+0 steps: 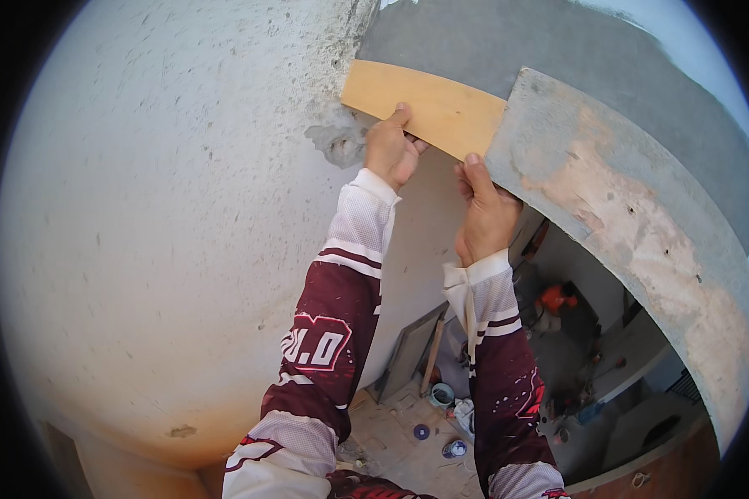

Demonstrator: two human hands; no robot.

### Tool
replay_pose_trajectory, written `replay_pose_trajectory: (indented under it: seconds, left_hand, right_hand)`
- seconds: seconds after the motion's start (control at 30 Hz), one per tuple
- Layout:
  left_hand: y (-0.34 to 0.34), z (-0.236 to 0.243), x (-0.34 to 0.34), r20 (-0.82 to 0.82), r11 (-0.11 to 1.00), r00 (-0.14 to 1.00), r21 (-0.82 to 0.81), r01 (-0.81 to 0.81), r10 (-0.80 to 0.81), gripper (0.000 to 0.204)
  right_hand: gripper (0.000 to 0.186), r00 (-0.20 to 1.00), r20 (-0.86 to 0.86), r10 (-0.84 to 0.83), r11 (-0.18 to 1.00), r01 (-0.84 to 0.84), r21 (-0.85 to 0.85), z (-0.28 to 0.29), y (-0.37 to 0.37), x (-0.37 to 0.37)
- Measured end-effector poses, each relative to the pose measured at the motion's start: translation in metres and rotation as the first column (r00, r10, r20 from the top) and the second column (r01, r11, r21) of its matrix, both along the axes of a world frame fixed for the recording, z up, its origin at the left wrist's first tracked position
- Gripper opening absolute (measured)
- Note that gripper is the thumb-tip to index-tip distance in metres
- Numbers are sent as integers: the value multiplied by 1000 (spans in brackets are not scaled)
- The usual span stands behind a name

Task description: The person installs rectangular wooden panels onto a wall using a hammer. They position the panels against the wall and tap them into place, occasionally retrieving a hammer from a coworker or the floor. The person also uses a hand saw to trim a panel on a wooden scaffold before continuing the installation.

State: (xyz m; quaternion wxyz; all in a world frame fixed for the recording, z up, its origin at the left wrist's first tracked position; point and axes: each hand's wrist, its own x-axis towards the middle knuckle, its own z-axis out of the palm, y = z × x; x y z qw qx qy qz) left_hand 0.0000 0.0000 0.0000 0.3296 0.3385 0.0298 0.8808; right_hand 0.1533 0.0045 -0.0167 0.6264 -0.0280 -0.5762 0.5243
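Observation:
A long wooden board (441,104) lies against a band of fresh grey plaster (508,50) high on the wall; its left part is bare tan wood and its right part (632,224) is smeared with dried cement. My left hand (391,150) grips the board's lower edge near its left end. My right hand (484,212) holds the same lower edge where the cement-covered part begins. Both forearms wear maroon and white sleeves and reach upward.
A rough white plastered wall (166,216) fills the left, with a chipped patch (337,141) by my left hand. Far below lie a tiled floor (399,437), a small bucket (441,393), round lids (453,449), a leaning panel (408,353) and an orange object (556,298).

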Motion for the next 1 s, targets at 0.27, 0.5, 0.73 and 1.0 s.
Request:
replay_pose_trajectory:
  seconds: [0.27,0.5,0.73,1.0]
  left_hand:
    - [-15,3,-7,-110,982,994,-185,-42,22,48]
    - [-38,-16,-4,-650,-115,-419,456,-882,634,96]
    - [-28,37,-7,-518,-64,-649,752,-656,558,88]
    - [-32,40,-8,-515,-79,-659,752,-654,548,79]
  right_hand:
    - [31,995,-98,6,995,5,103,7,4,-8]
    - [26,991,-131,8,999,-3,37,7,-2,-15]
    - [28,993,-116,-28,992,42,120,7,-1,-11]
    - [30,999,1,-38,978,37,206,-14,7,-6]
